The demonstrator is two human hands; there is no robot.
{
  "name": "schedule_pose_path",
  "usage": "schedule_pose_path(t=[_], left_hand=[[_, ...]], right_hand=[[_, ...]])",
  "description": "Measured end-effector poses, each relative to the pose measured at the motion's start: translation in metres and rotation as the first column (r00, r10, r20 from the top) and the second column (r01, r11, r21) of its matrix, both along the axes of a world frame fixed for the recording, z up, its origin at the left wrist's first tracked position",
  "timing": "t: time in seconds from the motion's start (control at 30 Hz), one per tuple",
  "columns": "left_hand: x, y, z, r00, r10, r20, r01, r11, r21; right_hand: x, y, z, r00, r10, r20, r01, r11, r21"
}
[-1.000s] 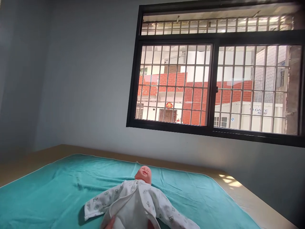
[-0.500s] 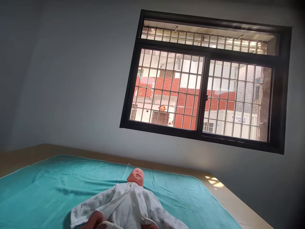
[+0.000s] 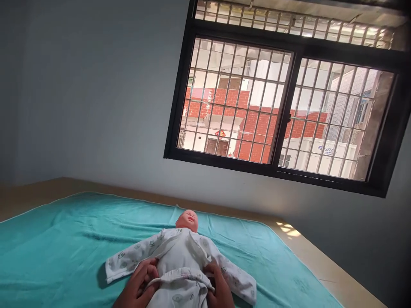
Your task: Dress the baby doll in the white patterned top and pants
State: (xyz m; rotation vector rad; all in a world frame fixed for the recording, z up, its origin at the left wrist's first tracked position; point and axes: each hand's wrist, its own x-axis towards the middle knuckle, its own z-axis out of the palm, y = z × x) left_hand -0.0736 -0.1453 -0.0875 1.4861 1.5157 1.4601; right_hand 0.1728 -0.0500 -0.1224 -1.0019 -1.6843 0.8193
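Observation:
A baby doll (image 3: 187, 220) lies on its back on a teal blanket (image 3: 64, 239), dressed in a white printed baby garment (image 3: 180, 261) with both sleeves spread out. My left hand (image 3: 141, 284) grips the garment's cloth at the doll's left side, fingers curled into the fabric. On the other side of the waist, my right hand (image 3: 218, 287) presses and pinches the cloth. Both wrists run off the bottom edge.
The blanket covers a wide tan platform (image 3: 324, 261) set against a grey wall. A large black-framed barred window (image 3: 282, 107) sits above, with red brick buildings outside. A patch of sunlight falls on the platform at the right.
The view has tilted down and shifted, so more of both hands shows. They have moved up onto the doll's waist and gathered the garment's cloth there.

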Motion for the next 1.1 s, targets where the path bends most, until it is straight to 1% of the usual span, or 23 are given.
schedule_pose_path(t=[0.07,0.13,0.2,0.27,0.37,0.43,0.47,0.53,0.6,0.67,0.73,0.8,0.87,0.97,1.03,1.1], left_hand=[[-0.007,0.000,0.002,0.999,-0.052,0.001,0.052,0.998,-0.038],[-0.013,0.001,0.002,0.993,-0.121,-0.004,0.121,0.989,-0.084],[-0.017,0.002,0.000,0.984,-0.179,-0.015,0.176,0.978,-0.115],[-0.018,0.002,0.000,0.980,-0.188,-0.064,0.182,0.979,-0.094],[-0.016,0.001,0.003,0.980,-0.143,-0.136,0.138,0.989,-0.043],[-0.014,0.003,0.007,0.987,-0.087,-0.134,0.085,0.996,-0.024],[-0.013,0.006,0.009,0.991,-0.042,-0.126,0.040,0.999,-0.016],[-0.013,0.015,0.012,0.992,0.072,-0.101,-0.073,0.997,-0.003],[-0.013,0.027,0.017,0.986,0.156,-0.061,-0.158,0.987,-0.026],[-0.014,0.039,0.024,0.983,0.181,-0.009,-0.181,0.979,-0.089],[-0.014,0.049,0.031,0.985,0.173,0.026,-0.168,0.975,-0.143],[-0.012,0.055,0.035,0.986,0.161,0.040,-0.153,0.974,-0.168],[-0.010,0.058,0.033,0.988,0.147,0.052,-0.136,0.975,-0.174],[-0.007,0.056,0.019,0.988,0.140,0.070,-0.127,0.979,-0.158],[-0.006,0.052,0.008,0.989,0.135,0.051,-0.128,0.984,-0.124],[-0.006,0.047,0.000,0.992,0.126,0.005,-0.125,0.987,-0.099]], right_hand=[[-0.002,-0.007,0.004,0.995,0.049,-0.089,-0.052,0.998,-0.038],[-0.002,-0.015,0.010,0.983,0.143,-0.112,-0.153,0.985,-0.085],[-0.003,-0.022,0.016,0.977,0.204,-0.065,-0.210,0.973,-0.097],[-0.003,-0.027,0.022,0.979,0.206,0.010,-0.205,0.978,-0.049],[-0.003,-0.032,0.034,0.979,0.139,0.148,-0.156,0.981,0.116],[-0.003,-0.033,0.044,0.965,0.087,0.249,-0.145,0.964,0.223],[-0.002,-0.033,0.051,0.951,0.071,0.302,-0.152,0.955,0.256],[-0.002,-0.031,0.067,0.912,0.052,0.406,-0.183,0.939,0.290],[-0.003,-0.027,0.084,0.865,0.029,0.500,-0.210,0.928,0.309],[-0.006,-0.022,0.098,0.835,0.004,0.550,-0.209,0.927,0.311],[-0.010,-0.013,0.107,0.841,-0.005,0.541,-0.182,0.939,0.291],[-0.016,-0.002,0.107,0.883,0.003,0.470,-0.133,0.961,0.243],[-0.021,0.009,0.100,0.937,0.023,0.348,-0.085,0.983,0.165],[-0.026,0.018,0.077,0.981,0.017,0.192,-0.028,0.998,0.052],[-0.027,0.016,0.061,0.993,-0.006,0.118,0.007,1.000,-0.001],[-0.024,0.009,0.050,0.999,-0.011,0.047,0.013,0.999,-0.048]])
